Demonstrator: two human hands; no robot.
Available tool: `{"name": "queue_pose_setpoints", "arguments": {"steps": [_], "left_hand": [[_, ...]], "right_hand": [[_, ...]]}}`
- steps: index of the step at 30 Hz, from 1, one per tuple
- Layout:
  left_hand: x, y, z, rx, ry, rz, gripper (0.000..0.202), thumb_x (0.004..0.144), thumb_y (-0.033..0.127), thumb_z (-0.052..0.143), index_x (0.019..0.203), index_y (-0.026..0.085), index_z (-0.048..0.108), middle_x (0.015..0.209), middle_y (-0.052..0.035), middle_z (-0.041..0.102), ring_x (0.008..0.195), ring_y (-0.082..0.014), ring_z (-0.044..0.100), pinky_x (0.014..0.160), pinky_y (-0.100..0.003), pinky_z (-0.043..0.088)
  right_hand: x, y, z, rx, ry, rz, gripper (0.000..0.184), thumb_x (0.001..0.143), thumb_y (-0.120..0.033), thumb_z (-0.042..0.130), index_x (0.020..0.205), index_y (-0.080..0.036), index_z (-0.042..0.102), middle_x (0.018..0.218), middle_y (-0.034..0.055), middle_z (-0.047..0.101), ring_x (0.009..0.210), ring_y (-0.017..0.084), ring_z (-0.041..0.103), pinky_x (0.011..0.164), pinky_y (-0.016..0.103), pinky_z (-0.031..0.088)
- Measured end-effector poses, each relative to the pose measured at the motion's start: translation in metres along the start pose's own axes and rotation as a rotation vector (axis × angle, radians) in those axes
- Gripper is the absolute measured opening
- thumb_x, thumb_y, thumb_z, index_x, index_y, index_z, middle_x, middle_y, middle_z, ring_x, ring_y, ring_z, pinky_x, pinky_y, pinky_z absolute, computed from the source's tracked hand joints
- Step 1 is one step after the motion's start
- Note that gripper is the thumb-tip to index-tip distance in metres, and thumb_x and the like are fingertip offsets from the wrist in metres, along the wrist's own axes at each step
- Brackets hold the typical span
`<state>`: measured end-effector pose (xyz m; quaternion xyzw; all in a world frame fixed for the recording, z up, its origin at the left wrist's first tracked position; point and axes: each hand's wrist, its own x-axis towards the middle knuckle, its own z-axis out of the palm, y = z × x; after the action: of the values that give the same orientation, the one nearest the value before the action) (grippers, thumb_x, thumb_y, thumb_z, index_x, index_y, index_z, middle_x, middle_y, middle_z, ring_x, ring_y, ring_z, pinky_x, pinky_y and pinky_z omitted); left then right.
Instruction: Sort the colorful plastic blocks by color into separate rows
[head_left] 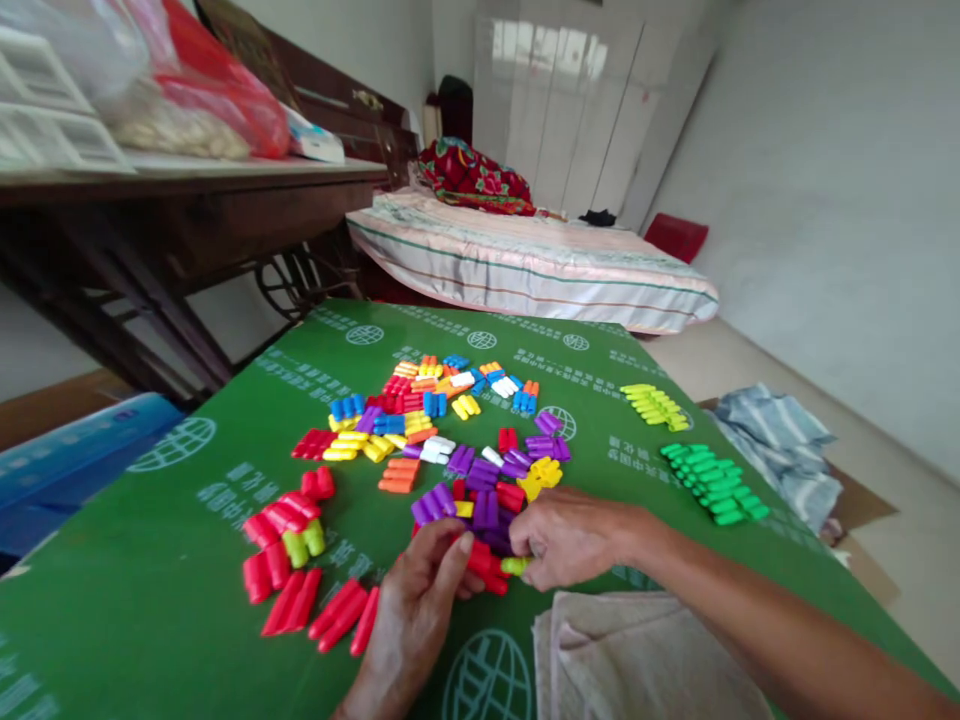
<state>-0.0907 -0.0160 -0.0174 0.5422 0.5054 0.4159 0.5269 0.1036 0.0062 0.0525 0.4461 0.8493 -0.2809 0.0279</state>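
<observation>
My left hand (420,595) is closed at the near edge of a heap of small tube-shaped plastic pieces, its thumb and fingers drawn together against the red pieces (487,568). What lies between those fingertips is hidden. Just right of it, my right hand (566,538) has its fingers curled round a yellow-green plastic piece (515,566), of which one end shows. Purple pieces (486,510) lie right beyond both hands, with yellow pieces (541,478) beside them. To the left, red pieces (283,515) form a curved group around a yellow-green pair (304,543).
Mixed coloured pieces (405,400) spread over the middle of the green table (262,440). Lime pieces (654,407) and green pieces (712,483) lie grouped on the right. A folded cloth (637,660) is at the near edge. Beyond stands a bed (525,250).
</observation>
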Motion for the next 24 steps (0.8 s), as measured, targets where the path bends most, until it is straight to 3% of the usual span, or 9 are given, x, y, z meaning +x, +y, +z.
{"name": "queue_pose_setpoints", "arguments": {"steps": [3,6,10,16,20,24], "left_hand": [[0.0,0.001,0.0,-0.003,0.043,0.028,0.039,0.076,0.05,0.061,0.096,0.017,0.057,0.071,-0.0009,0.07,0.06,-0.0181,0.067,0.056,-0.029,0.055],[0.001,0.0,0.0,0.006,0.065,0.044,0.043,0.076,0.051,0.061,0.102,0.017,0.058,0.09,-0.0049,0.072,0.07,-0.0191,0.069,0.058,-0.028,0.056],[0.004,-0.003,-0.004,0.047,0.095,0.057,0.047,0.076,0.052,0.061,0.109,0.018,0.057,0.102,-0.0078,0.071,0.075,-0.0202,0.069,0.054,-0.027,0.056],[0.012,-0.01,-0.003,-0.023,0.221,0.057,0.06,0.07,0.047,0.07,0.121,0.021,0.05,0.121,-0.0115,0.065,0.1,-0.0265,0.067,0.062,-0.025,0.058],[0.014,-0.013,-0.004,-0.013,0.212,0.065,0.066,0.072,0.047,0.067,0.129,0.026,0.044,0.133,-0.0111,0.058,0.095,-0.0261,0.069,0.05,-0.022,0.055],[0.013,-0.014,-0.01,0.12,0.165,0.037,0.067,0.074,0.049,0.063,0.133,0.026,0.041,0.126,-0.0096,0.063,0.088,-0.0263,0.071,0.043,-0.023,0.053]], "right_hand": [[-0.015,0.01,-0.004,-0.231,0.053,0.078,0.01,0.074,-0.026,0.057,0.068,-0.019,0.06,0.061,-0.0028,0.059,0.057,0.01,0.052,0.048,0.022,0.026],[-0.028,0.025,-0.007,-0.418,0.106,0.32,0.016,0.083,-0.024,0.05,0.083,-0.018,0.064,0.074,0.0054,0.07,0.07,0.019,0.065,0.057,0.025,0.036],[-0.041,0.053,-0.005,-0.493,0.127,0.546,0.02,0.088,-0.023,0.047,0.099,-0.016,0.063,0.085,0.0128,0.072,0.084,0.027,0.069,0.068,0.03,0.045],[-0.054,0.079,0.004,-0.458,0.132,0.619,0.017,0.089,-0.025,0.05,0.098,-0.018,0.063,0.095,0.0115,0.072,0.092,0.026,0.068,0.074,0.031,0.048],[-0.057,0.083,0.002,-0.412,0.148,0.648,0.02,0.086,-0.028,0.055,0.103,-0.02,0.062,0.093,0.0095,0.072,0.093,0.026,0.068,0.074,0.031,0.048],[-0.054,0.083,-0.003,-0.391,0.131,0.629,0.025,0.085,-0.03,0.058,0.107,-0.019,0.061,0.093,0.0113,0.073,0.091,0.028,0.069,0.073,0.032,0.048]]}}
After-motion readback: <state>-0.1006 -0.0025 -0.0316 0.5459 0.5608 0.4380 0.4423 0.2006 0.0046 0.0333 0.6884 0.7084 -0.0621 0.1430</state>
